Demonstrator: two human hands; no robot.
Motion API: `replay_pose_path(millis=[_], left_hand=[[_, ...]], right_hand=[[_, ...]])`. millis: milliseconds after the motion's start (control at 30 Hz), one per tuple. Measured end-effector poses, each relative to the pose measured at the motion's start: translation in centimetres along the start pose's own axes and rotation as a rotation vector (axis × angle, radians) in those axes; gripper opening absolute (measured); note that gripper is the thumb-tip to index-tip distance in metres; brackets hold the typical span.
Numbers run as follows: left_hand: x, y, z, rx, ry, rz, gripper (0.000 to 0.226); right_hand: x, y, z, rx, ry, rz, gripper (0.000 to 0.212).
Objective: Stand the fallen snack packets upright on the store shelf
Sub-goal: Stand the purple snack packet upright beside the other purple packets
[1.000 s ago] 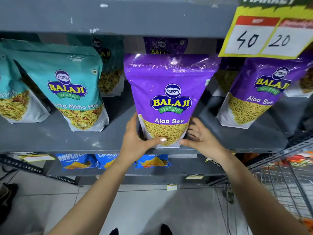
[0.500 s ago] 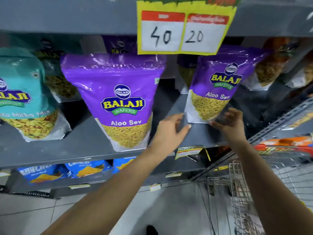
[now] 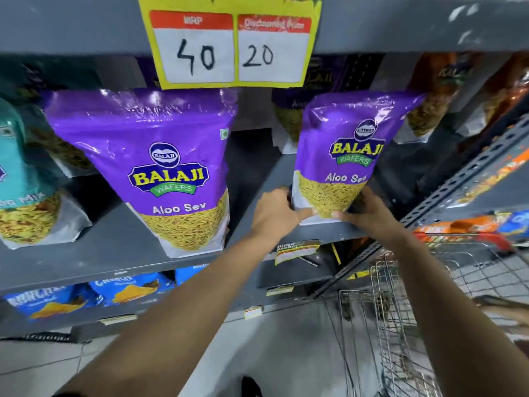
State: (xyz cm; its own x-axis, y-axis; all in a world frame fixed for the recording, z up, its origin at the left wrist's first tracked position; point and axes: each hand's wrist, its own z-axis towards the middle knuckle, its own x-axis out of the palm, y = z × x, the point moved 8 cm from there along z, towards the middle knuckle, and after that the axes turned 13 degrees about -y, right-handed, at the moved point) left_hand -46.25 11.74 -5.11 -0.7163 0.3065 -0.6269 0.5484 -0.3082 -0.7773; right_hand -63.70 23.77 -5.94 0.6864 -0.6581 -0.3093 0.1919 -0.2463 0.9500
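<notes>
Two purple Aloo Sev packets stand on the grey shelf [image 3: 120, 247]. The left packet [image 3: 160, 156] stands upright by itself near the front edge. The right packet [image 3: 346, 150] leans slightly to the right. My left hand [image 3: 276, 214] grips its lower left corner, and my right hand [image 3: 365, 212] holds its lower right side, both thumbs on the clear window at the bottom. A teal mix packet [image 3: 23, 196] stands at the far left.
A yellow price card [image 3: 229, 47] marked 40 and 20 hangs from the shelf above. More packets stand behind, with orange ones [image 3: 438, 96] at right. Blue chip packets [image 3: 86, 296] fill the lower shelf. A wire trolley [image 3: 406, 310] stands at lower right.
Both hands left the first purple packet, moved right and took hold of the second purple packet's base. The view shifted right with them.
</notes>
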Motion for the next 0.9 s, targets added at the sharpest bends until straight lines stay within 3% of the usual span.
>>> replay_pose_path(millis=[300, 733, 800, 900], left_hand=[[-0.4, 1.0, -2.8, -0.065, -0.052, -0.013, 0.053], [-1.1, 1.0, -3.8, -0.025, -0.024, -0.045, 0.055], [-1.8, 1.2, -4.0, -0.025, -0.038, -0.057, 0.064], [-4.3, 2.7, -5.6, -0.050, -0.074, -0.124, 0.060]], right_hand=[[0.4, -0.5, -2.0, -0.003, 0.114, 0.042, 0.069], [0.3, -0.7, -3.2, 0.003, 0.098, 0.044, 0.071], [-0.1, 0.0, -3.7, 0.015, 0.037, 0.107, 0.073], [-2.0, 2.3, -5.9, -0.018, -0.277, 0.256, 0.067]])
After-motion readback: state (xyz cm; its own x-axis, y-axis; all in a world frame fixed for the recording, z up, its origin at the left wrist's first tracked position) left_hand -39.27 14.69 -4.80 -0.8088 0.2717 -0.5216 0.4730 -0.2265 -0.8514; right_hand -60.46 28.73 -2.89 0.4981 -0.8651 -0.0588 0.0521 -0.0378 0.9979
